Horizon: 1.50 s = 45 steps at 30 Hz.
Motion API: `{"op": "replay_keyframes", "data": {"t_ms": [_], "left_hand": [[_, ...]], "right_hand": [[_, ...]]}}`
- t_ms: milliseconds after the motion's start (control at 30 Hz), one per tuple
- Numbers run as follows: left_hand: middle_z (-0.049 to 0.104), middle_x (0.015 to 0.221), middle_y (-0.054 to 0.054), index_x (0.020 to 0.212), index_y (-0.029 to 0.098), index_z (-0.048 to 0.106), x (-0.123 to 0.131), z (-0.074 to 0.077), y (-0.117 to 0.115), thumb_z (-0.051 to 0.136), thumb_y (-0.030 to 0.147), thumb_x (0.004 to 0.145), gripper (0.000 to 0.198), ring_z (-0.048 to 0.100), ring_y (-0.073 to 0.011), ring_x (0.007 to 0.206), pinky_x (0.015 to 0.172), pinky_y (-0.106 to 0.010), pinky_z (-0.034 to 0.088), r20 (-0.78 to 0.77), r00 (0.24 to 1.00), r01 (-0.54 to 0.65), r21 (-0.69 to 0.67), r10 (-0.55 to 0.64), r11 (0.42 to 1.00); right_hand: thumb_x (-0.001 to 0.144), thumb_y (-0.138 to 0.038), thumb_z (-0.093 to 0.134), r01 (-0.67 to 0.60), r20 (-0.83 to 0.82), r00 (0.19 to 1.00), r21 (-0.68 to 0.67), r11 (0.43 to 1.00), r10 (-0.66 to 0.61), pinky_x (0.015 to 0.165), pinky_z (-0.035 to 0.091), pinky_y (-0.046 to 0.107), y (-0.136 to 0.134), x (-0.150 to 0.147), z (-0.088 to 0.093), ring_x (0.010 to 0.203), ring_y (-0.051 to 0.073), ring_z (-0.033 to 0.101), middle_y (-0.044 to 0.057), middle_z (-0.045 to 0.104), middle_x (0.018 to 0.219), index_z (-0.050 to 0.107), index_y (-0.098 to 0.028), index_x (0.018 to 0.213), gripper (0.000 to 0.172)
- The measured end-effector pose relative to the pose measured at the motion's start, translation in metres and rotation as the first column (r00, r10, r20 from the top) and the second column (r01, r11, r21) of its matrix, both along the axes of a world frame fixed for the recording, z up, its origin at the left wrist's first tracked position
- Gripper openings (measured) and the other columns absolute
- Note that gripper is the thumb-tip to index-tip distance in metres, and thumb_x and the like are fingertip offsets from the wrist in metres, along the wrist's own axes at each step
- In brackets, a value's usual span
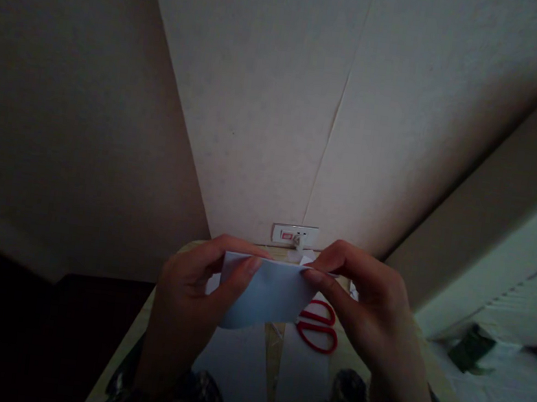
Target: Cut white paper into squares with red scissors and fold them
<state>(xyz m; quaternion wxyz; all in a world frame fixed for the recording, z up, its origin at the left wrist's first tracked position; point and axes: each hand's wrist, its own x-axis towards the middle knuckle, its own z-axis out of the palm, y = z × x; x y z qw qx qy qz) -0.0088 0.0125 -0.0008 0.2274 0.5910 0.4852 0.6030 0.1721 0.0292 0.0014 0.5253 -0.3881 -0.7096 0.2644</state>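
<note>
A small piece of white paper (266,295) is held up in front of me above the table, its top edge gripped from both sides. My left hand (202,287) pinches its upper left part between thumb and fingers. At the upper right corner, my right hand (365,291) closes thumb and forefinger on the same edge. Behind and below the paper lie red-handled scissors (321,328), whose blades are hidden. Larger white sheets (239,360) lie on the table under my hands.
The wooden table (126,356) stands against a pale wall (270,110). A white wall socket (310,235) with a plug in it is at the table's back edge. On the right, a green object (473,347) rests on a pale surface.
</note>
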Motion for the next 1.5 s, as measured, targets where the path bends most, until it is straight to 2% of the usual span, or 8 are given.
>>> {"op": "replay_keyframes", "data": {"t_ms": [133, 300, 567, 667, 800, 1033, 1267, 1500], "left_hand": [[0.075, 0.069, 0.008, 0.073, 0.031, 0.077, -0.001, -0.0018, -0.0004, 0.068, 0.019, 0.082, 0.017, 0.066, -0.0134, 0.064, 0.063, -0.025, 0.047, -0.047, 0.999, -0.002, -0.016, 0.002, 1.0], [0.078, 0.087, 0.006, 0.079, 0.029, 0.076, 0.0017, 0.0001, 0.0001, 0.066, 0.014, 0.084, 0.019, 0.07, -0.0149, 0.086, 0.079, -0.024, 0.05, -0.128, 0.984, 0.132, 0.024, -0.128, 0.991], [0.07, 0.076, 0.006, 0.073, 0.027, 0.069, -0.0012, -0.003, 0.0029, 0.066, 0.01, 0.083, 0.02, 0.065, -0.0117, 0.075, 0.066, -0.019, 0.051, -0.045, 0.993, 0.113, 0.079, -0.11, 0.99], [0.069, 0.076, 0.006, 0.074, 0.026, 0.069, 0.0003, -0.004, 0.0032, 0.067, 0.009, 0.083, 0.02, 0.065, -0.0116, 0.074, 0.067, -0.02, 0.052, -0.092, 0.987, 0.142, 0.08, -0.135, 0.987], [0.07, 0.076, 0.006, 0.075, 0.025, 0.069, 0.0032, -0.0048, 0.0029, 0.068, 0.009, 0.083, 0.019, 0.066, -0.0112, 0.074, 0.069, -0.021, 0.052, -0.137, 0.977, 0.171, 0.066, -0.161, 0.983], [0.069, 0.079, 0.009, 0.079, 0.029, 0.07, -0.0022, -0.0043, 0.0037, 0.065, 0.009, 0.086, 0.021, 0.065, -0.0082, 0.078, 0.071, -0.016, 0.051, -0.072, 0.989, 0.137, 0.092, -0.131, 0.986], [0.069, 0.082, 0.01, 0.081, 0.029, 0.069, -0.0025, -0.0055, 0.0029, 0.067, 0.01, 0.085, 0.02, 0.066, -0.0079, 0.081, 0.075, -0.016, 0.052, -0.054, 0.979, 0.201, 0.074, -0.197, 0.977], [0.068, 0.081, 0.007, 0.08, 0.026, 0.068, 0.0027, -0.0083, 0.0012, 0.065, 0.007, 0.086, 0.02, 0.065, -0.0099, 0.081, 0.075, -0.02, 0.052, -0.094, 0.985, 0.152, 0.109, -0.142, 0.982]], "right_hand": [[0.086, -0.013, 0.07, -0.026, 0.09, 0.996, 0.036, 0.999, 0.023, 0.063, 0.046, 0.023, 0.0, 0.0, -0.0009, 0.067, 0.012, 0.062, -0.003, 0.067, 0.069, 0.066, -0.019, 0.071, 0.016], [0.085, -0.009, 0.071, -0.023, 0.095, 0.995, 0.088, 0.996, 0.015, 0.062, 0.046, 0.02, -0.0003, -0.0033, -0.0004, 0.067, 0.011, 0.059, -0.003, 0.063, 0.07, 0.064, -0.019, 0.072, 0.019], [0.087, -0.004, 0.064, -0.021, 0.123, 0.992, 0.109, 0.994, 0.008, 0.061, 0.045, 0.02, -0.0018, -0.0033, 0.0006, 0.067, 0.01, 0.058, -0.004, 0.061, 0.071, 0.061, -0.02, 0.075, 0.02], [0.088, -0.006, 0.067, -0.038, 0.134, 0.991, 0.078, 0.996, 0.028, 0.068, 0.047, 0.02, -0.0019, -0.0057, -0.001, 0.073, 0.011, 0.06, -0.003, 0.064, 0.078, 0.064, -0.02, 0.082, 0.015], [0.086, -0.006, 0.069, -0.025, 0.111, 0.994, 0.107, 0.994, 0.013, 0.064, 0.045, 0.021, -0.0035, -0.0085, -0.0004, 0.071, 0.012, 0.059, -0.004, 0.062, 0.074, 0.062, -0.02, 0.077, 0.018], [0.084, -0.005, 0.067, 0.039, 0.092, 0.995, 0.104, 0.994, -0.049, 0.06, 0.045, 0.022, -0.0033, -0.005, 0.0026, 0.066, 0.012, 0.058, -0.004, 0.062, 0.07, 0.061, -0.021, 0.073, 0.02], [0.085, -0.007, 0.069, 0.026, 0.095, 0.995, 0.098, 0.995, -0.035, 0.061, 0.045, 0.021, -0.004, -0.0059, 0.0017, 0.068, 0.011, 0.06, -0.004, 0.062, 0.071, 0.063, -0.02, 0.073, 0.018], [0.085, -0.006, 0.07, -0.008, 0.118, 0.993, 0.089, 0.996, -0.003, 0.064, 0.046, 0.02, -0.0038, -0.0008, 0.0021, 0.069, 0.011, 0.059, -0.004, 0.063, 0.073, 0.063, -0.02, 0.074, 0.019]]}}
